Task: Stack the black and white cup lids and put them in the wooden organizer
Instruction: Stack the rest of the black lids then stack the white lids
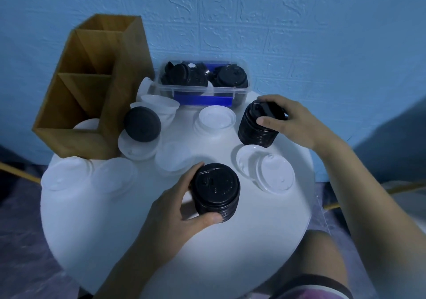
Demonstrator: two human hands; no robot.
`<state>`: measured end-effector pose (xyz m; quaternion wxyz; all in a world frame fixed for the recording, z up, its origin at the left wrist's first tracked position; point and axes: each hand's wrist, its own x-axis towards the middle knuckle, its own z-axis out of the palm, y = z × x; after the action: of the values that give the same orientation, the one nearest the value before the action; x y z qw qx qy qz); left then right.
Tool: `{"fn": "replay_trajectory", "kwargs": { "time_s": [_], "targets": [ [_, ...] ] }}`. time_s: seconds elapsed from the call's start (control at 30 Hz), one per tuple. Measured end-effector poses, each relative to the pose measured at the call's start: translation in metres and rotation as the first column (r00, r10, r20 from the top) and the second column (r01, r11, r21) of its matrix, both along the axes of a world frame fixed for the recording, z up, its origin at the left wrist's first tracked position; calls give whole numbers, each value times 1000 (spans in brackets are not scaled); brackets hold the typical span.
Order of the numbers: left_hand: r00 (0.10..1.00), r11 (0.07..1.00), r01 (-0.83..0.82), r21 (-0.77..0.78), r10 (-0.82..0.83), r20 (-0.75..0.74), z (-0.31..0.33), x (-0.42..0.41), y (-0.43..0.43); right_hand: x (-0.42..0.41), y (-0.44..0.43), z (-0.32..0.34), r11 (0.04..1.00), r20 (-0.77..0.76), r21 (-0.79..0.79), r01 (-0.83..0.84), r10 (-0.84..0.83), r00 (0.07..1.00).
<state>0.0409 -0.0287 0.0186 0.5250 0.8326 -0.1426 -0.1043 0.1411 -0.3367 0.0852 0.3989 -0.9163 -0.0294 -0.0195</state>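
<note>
My left hand (177, 206) grips a stack of black lids (215, 190) near the front middle of the round white table (230, 241). My right hand (285, 119) holds a second black lid stack (253, 128) at the right, fingers curled over its top. A single black lid (142, 124) leans on white lids by the wooden organizer (92, 86), which stands at the back left with a white lid (88, 123) in its front compartment. Loose white lids lie about: (216, 118), (265, 169), (173, 158), (90, 174).
A clear plastic box (202, 80) with blue latches holds more black lids at the back, against the blue wall. My knee (322, 259) shows below the table's front right edge.
</note>
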Motion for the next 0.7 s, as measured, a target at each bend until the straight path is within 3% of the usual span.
{"fn": "replay_trajectory", "kwargs": {
  "time_s": [0.3, 0.7],
  "targets": [
    [1000, 1000, -5, -11, 5, -17, -2, 0, 1, -2, 10, -19, 991, 74, -6, 130, -129, 989],
    [999, 999, 21, 24, -22, 44, 2, 9, -6, 1, 35, -28, 993, 106, -21, 117, -115, 988]
  ]
}}
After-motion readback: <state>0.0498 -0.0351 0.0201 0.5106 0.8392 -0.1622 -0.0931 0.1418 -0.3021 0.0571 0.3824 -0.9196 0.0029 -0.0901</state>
